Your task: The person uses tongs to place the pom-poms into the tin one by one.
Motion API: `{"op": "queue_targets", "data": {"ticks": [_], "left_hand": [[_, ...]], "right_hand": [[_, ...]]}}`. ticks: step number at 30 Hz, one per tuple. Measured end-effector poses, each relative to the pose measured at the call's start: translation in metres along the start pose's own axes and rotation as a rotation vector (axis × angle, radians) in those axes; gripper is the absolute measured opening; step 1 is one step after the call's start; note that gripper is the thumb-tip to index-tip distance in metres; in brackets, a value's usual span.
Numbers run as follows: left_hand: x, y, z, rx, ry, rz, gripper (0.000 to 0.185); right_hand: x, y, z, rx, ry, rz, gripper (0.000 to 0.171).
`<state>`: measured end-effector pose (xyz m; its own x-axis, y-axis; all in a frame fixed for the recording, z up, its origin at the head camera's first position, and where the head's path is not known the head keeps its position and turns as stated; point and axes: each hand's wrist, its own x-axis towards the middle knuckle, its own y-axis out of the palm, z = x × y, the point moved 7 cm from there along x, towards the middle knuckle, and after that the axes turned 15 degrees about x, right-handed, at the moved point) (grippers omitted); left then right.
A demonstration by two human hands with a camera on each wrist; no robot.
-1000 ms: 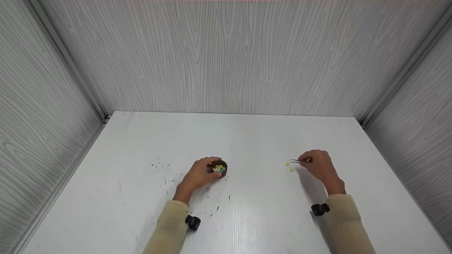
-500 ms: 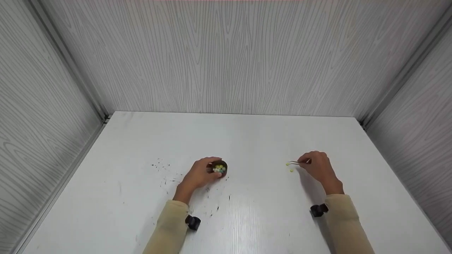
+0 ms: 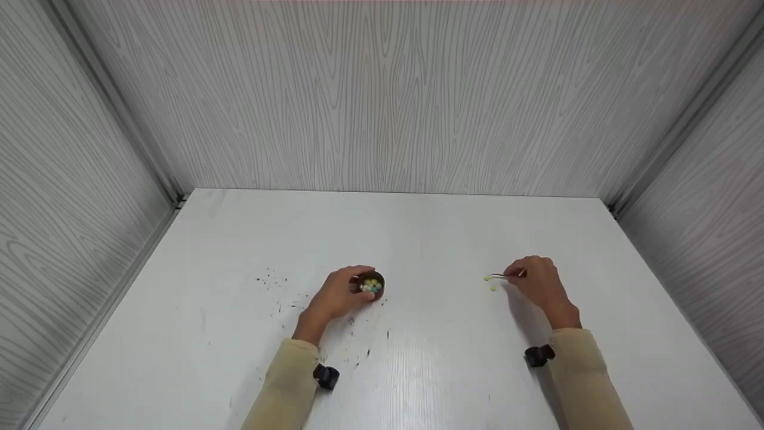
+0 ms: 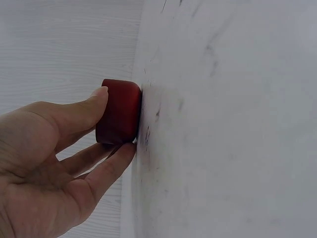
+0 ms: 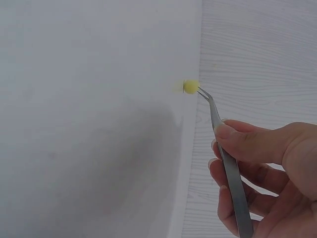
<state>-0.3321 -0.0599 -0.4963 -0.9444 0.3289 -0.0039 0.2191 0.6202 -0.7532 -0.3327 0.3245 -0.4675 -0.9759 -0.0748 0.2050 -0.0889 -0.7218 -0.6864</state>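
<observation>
My left hand [image 3: 337,295] grips a small dark red bowl [image 4: 120,113] from the side, thumb near its rim and fingers round the far side and base. The bowl stands on the white table. Inside it lie several small beads [image 3: 370,285] in yellow, white and blue-green. My right hand [image 3: 540,286] pinches steel tweezers [image 5: 233,178] with a bent tip. The tweezer tips are right at a small yellow bead [image 5: 190,87] on the table. A second yellow bead [image 3: 493,289] lies just nearer to me.
Dark specks and scratches [image 3: 274,289] mark the white table [image 3: 430,233] around and left of the bowl. Grey wood-grain panels [image 3: 382,95] rise at the back and both sides. A black wrist camera [image 3: 326,377] sits on the left sleeve, another [image 3: 539,356] on the right.
My right hand has shifted slightly toward me and left, and the tweezer tips have drawn closer together at the upper yellow bead. The left hand and bowl have not moved.
</observation>
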Motion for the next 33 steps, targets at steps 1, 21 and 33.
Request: {"op": "queue_targets", "data": {"ticks": [1, 21, 33], "left_hand": [[0.000, 0.000, 0.000, 0.003, -0.001, 0.000, 0.050], [-0.002, -0.001, 0.000, 0.026, -0.003, -0.008, 0.050], [0.001, 0.001, 0.000, 0.039, 0.011, 0.003, 0.050]], "right_hand": [[0.000, 0.000, 0.000, 0.001, -0.001, -0.001, 0.011], [-0.001, 0.003, 0.019, 0.041, -0.063, -0.018, 0.013], [-0.002, 0.005, 0.036, 0.071, -0.103, -0.002, 0.013]]}}
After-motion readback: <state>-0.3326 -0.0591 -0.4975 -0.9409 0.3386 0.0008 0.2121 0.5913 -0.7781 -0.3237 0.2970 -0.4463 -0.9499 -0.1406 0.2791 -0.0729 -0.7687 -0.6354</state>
